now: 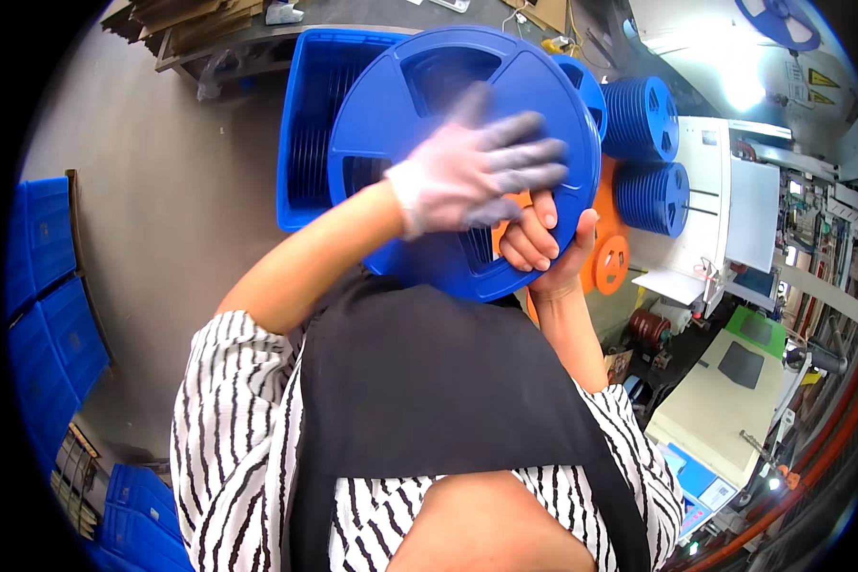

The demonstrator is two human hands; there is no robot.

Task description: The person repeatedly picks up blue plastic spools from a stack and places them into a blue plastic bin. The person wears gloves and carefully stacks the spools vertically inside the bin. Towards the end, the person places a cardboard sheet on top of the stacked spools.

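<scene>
A large blue plastic reel (541, 91) with cut-out windows is held up in front of my chest. My right hand (541, 250), bare, grips its lower right rim; the fingers come through a window and the thumb is at the outer edge. Across the face of the reel lies my left hand (477, 176) in a whitish glove with grey fingertips. Its fingers are spread and partly blurred; whether it touches the reel, I cannot tell. Behind the reel stands a blue crate (294, 133) with several thin blue discs upright inside.
Stacks of blue reels (643, 119) stand on the right by a white machine (705, 172). An orange disc (611, 264) and other orange parts are below them. Blue bins (48, 286) line the left. A bench (257, 33) with cardboard is at the back.
</scene>
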